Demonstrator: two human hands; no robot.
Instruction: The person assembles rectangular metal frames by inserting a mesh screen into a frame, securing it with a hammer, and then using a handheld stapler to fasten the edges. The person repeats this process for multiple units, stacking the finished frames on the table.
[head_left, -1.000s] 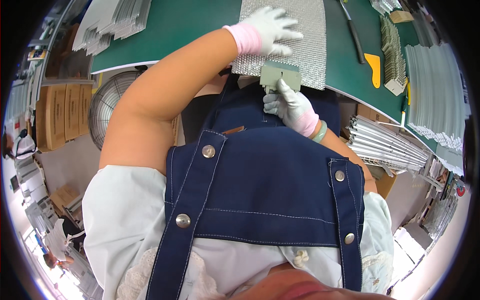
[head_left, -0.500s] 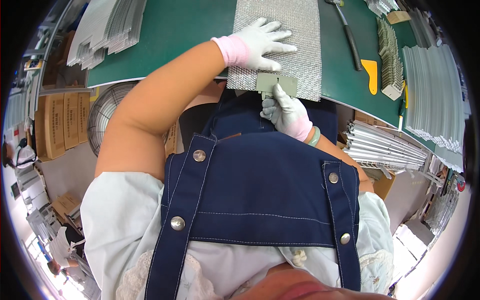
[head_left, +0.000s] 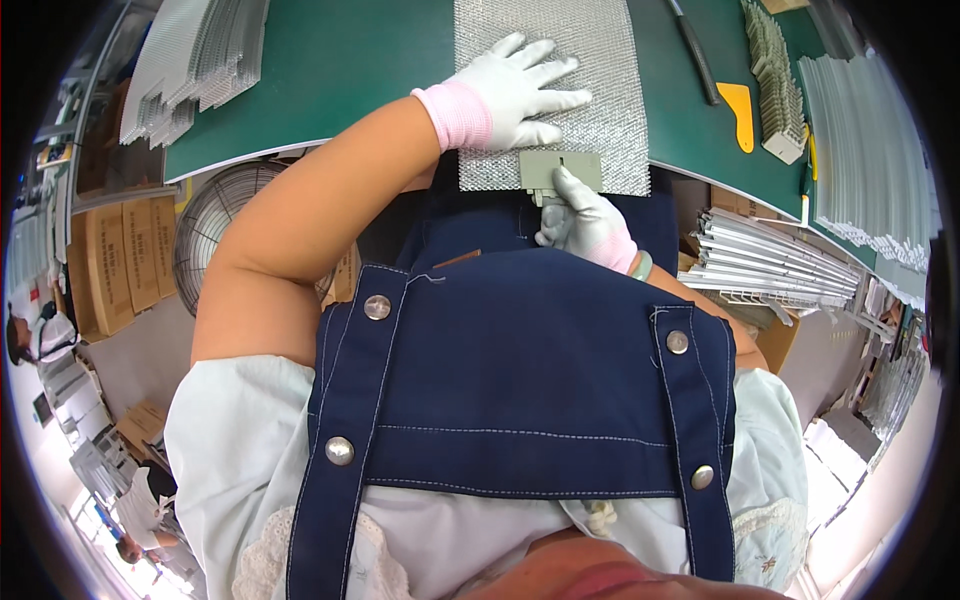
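A silvery mesh panel (head_left: 610,95) lies on the green tabletop, its near end sticking out past the table edge. My left hand (head_left: 515,95), in a white glove with a pink cuff, rests flat on the panel with its fingers spread. In my gloved right hand (head_left: 585,220) is a small grey-green rectangular plate (head_left: 545,168), pinched with the thumb on top and the other fingers curled beneath. The plate sits at the panel's near edge, overlapping it. The underside of the plate and part of the curled fingers are hidden.
Stacked mesh sheets (head_left: 195,70) lie at the far left. To the right are a black-handled tool (head_left: 695,55), a yellow scraper (head_left: 738,115), a row of grey-green pieces (head_left: 770,80) and a stack of pale strips (head_left: 865,150). A fan (head_left: 225,235) stands below the table.
The view has shifted slightly, so the table things appear a little higher and to the left. My left hand stays flat on the panel; my right hand still grips the plate at its near edge.
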